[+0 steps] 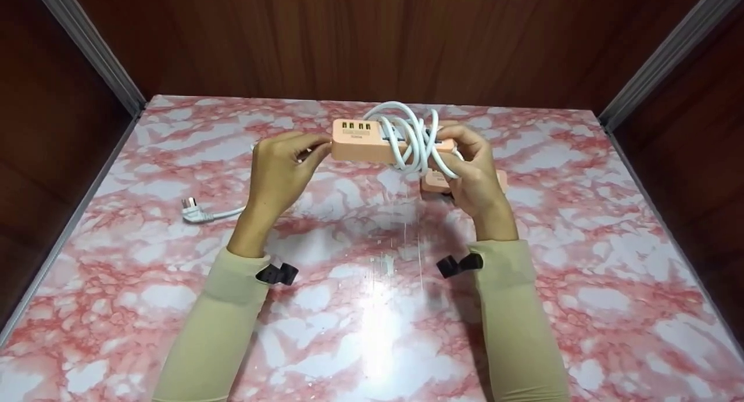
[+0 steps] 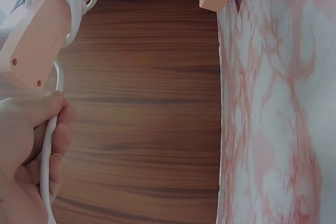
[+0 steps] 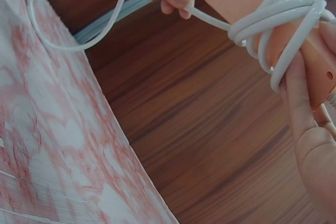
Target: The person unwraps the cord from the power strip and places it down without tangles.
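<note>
An orange power strip (image 1: 363,149) with a row of USB ports is held above the table, its white cord (image 1: 415,143) looped several times around the body. My right hand (image 1: 476,172) grips the strip's right end, fingers and thumb around it and the loops. Beside the strip's left end, my left hand (image 1: 282,169) pinches the free run of the cord (image 2: 46,156), as the left wrist view shows. From there the cord drops to the table, ending in a white plug (image 1: 195,211) with its pins up, left of my left forearm.
A second orange power strip (image 1: 436,182) lies on the table behind my right hand, partly hidden, with something dark by it. The red-and-white marbled table (image 1: 325,344) meets brown wood-grain panels (image 1: 372,42) at the back and both sides.
</note>
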Action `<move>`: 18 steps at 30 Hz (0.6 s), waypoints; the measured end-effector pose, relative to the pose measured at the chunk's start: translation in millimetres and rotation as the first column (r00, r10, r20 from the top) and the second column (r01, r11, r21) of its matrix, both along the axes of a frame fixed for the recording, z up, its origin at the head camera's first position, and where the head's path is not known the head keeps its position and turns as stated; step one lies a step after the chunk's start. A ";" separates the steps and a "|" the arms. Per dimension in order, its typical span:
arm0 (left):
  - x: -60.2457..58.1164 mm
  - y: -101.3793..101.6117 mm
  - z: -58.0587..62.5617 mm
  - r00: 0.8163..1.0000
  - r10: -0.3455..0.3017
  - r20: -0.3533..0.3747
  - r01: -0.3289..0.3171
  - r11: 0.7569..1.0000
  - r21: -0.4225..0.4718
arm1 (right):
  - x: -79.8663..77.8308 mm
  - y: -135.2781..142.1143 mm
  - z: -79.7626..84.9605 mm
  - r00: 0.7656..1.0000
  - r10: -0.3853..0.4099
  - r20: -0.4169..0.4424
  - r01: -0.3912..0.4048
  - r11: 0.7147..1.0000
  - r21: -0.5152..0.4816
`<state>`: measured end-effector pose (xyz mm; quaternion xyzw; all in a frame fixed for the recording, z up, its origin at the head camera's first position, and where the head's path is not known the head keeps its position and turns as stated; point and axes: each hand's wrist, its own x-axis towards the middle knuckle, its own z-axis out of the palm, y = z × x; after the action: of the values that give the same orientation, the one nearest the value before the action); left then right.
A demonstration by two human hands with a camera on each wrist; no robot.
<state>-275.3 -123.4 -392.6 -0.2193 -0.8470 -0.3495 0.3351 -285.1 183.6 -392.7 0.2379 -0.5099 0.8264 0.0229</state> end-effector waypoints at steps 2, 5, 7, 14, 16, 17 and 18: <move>-0.5 0.5 0.6 1.000 0.010 -0.010 -0.010 1.000 0.017 | -0.3 0.2 0.2 1.000 0.003 0.000 -0.003 1.000 0.002; -0.7 0.8 1.8 0.999 0.030 -0.028 -0.029 0.999 0.044 | -0.3 0.2 0.5 1.000 0.005 -0.004 -0.005 1.000 0.007; -0.6 0.9 2.5 0.998 0.039 -0.040 -0.037 0.998 0.054 | -0.2 0.2 0.4 1.000 0.005 -0.004 -0.005 1.000 0.014; 1.7 -0.1 5.1 0.996 0.041 -0.082 -0.035 0.997 0.068 | -0.1 0.9 -1.5 1.000 -0.012 0.010 0.011 1.000 0.026; 2.4 -0.3 6.7 0.995 0.042 -0.091 -0.035 0.997 0.075 | -0.6 1.1 -1.9 1.000 -0.015 0.011 0.015 1.000 0.024; 2.7 -0.4 7.5 0.995 0.042 -0.096 -0.035 0.996 0.079 | -0.8 1.1 -2.1 1.000 -0.014 0.012 0.014 1.000 0.021; 2.9 -0.4 8.4 0.994 0.043 -0.101 -0.035 0.996 0.084 | -1.0 1.2 -2.1 1.000 -0.012 0.011 0.012 1.000 0.017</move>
<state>-272.4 -123.8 -384.2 -0.2065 -0.8178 -0.3656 0.3935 -286.2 184.8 -394.8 0.2302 -0.5184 0.8232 0.0229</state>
